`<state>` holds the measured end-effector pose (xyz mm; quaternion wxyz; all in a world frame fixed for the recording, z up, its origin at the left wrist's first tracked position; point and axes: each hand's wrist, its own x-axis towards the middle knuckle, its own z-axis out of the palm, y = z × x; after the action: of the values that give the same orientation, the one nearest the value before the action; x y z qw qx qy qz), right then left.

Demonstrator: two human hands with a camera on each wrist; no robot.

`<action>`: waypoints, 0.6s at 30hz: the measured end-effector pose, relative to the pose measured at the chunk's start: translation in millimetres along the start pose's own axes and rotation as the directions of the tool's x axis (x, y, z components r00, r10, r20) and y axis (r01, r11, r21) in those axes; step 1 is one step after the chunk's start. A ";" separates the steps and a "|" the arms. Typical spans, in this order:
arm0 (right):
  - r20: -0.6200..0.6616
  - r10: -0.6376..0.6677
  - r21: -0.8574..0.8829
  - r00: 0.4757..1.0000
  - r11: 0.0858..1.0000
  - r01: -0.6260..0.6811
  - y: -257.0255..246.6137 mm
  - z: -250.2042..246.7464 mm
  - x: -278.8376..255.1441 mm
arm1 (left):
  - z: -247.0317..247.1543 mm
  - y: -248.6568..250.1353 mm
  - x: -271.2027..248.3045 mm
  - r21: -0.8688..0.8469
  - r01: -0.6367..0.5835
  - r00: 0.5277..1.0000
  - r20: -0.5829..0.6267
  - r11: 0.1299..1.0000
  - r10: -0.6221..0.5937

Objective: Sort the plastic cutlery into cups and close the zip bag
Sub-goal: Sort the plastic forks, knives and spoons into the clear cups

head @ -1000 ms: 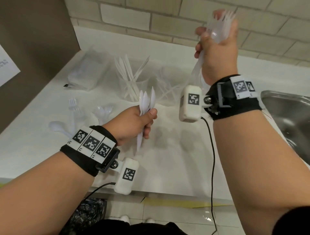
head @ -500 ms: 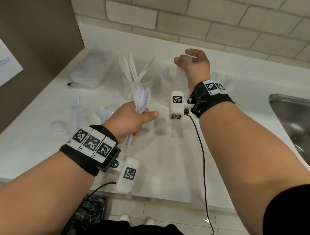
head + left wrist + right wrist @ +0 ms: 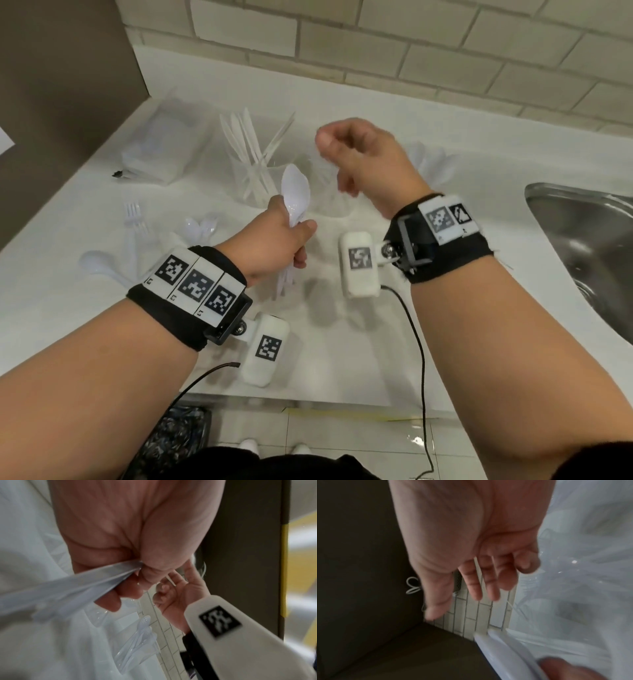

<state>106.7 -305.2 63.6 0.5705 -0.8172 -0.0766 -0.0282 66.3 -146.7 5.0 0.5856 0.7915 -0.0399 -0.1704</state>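
My left hand [image 3: 281,240] grips a bundle of white plastic spoons [image 3: 295,195] by the handles, bowls up; in the left wrist view the handles [image 3: 68,588] stick out of its fist [image 3: 130,563]. My right hand [image 3: 352,161] hovers empty, fingers loosely curled, over the clear cups; the right wrist view shows its relaxed fingers [image 3: 488,582]. A cup of knives [image 3: 253,161] stands behind the spoons. The middle cup [image 3: 325,198] is mostly hidden by my right hand. A third cup with spoons [image 3: 431,161] stands to the right. The zip bag [image 3: 161,144] lies at the back left.
Loose forks [image 3: 135,216] and spoons [image 3: 202,226] lie on the white counter [image 3: 342,342] to the left, with another spoon [image 3: 97,265] nearer the edge. A steel sink [image 3: 582,246] is at the right. A brown wall stands on the left, a tiled wall behind.
My right hand held a bundle of forks high, came down over the middle cup, and is now empty. My left hand has tilted its spoons slightly rightward.
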 end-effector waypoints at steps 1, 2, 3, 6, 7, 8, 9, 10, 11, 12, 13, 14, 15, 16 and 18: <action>0.088 0.041 -0.039 0.995 0.999 -0.037 1.6 1.7 -8.4 | 1.1 -0.1 0.0 0.064 -0.014 1.000 0.011 0.998 0.014; 0.164 0.075 -0.088 0.984 0.994 -0.061 3.4 3.5 -15.9 | 2.5 0.8 -0.6 0.114 -0.033 0.999 0.028 0.993 0.030; 0.218 0.093 -0.142 0.971 0.988 -0.063 7.1 5.6 -21.2 | 4.8 2.5 -1.6 0.150 -0.055 0.998 0.049 0.987 0.048; 0.222 0.065 -0.253 0.973 0.967 -0.007 15.6 9.9 -31.1 | 13.4 9.0 -3.5 0.216 -0.136 0.990 0.067 0.967 0.124; 0.184 0.061 -0.248 0.981 0.969 -0.014 17.0 9.6 -32.9 | 15.2 10.0 -4.7 0.247 -0.144 0.989 0.058 0.958 0.134; 0.151 0.069 -0.221 0.986 0.975 -0.034 17.1 8.2 -35.2 | 17.3 10.0 -6.2 0.261 -0.149 0.989 0.046 0.954 0.142; 0.135 0.082 -0.186 0.987 0.981 -0.056 17.3 5.6 -37.2 | 18.5 9.3 -8.2 0.252 -0.142 0.990 0.047 0.957 0.135; 0.133 0.093 -0.159 0.987 0.985 -0.071 16.8 2.1 -39.2 | 19.8 8.3 -10.2 0.219 -0.142 0.989 0.058 0.965 0.132; 0.133 0.096 -0.144 0.987 0.987 -0.076 15.6 -2.6 -40.8 | 21.3 8.4 -12.8 0.180 -0.137 0.989 0.080 0.974 0.124; 0.118 0.089 -0.137 0.989 0.988 -0.072 13.4 -8.9 -41.8 | 22.6 10.3 -16.5 0.147 -0.131 0.988 0.106 0.980 0.116; 0.084 0.073 -0.140 0.994 0.988 -0.060 10.4 -17.0 -41.6 | 23.6 11.7 -19.6 0.116 -0.117 0.986 0.132 0.986 0.102; 0.030 0.050 -0.154 0.998 0.987 -0.045 5.8 -27.3 -40.5 | 23.8 11.0 -22.2 0.084 -0.103 0.984 0.152 0.991 0.089; -0.037 0.017 -0.173 0.999 0.985 -0.024 -0.1 -39.5 -39.1 | 22.1 9.6 -26.4 0.060 -0.081 0.983 0.173 0.995 0.070; -0.115 -0.025 -0.194 0.993 0.981 0.002 -7.2 -53.6 -37.4 | 18.8 7.0 -31.0 0.055 -0.068 0.980 0.191 0.996 0.056; -0.300 -0.126 -0.277 0.945 0.960 0.040 -20.9 -83.9 -33.4 | 7.6 -3.5 -43.1 0.114 -0.059 0.968 0.248 0.992 0.029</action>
<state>73.9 -379.8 107.7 0.4583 -0.8675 -0.0149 -0.1926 22.9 -141.2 9.4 0.5309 0.7972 -0.1398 -0.2512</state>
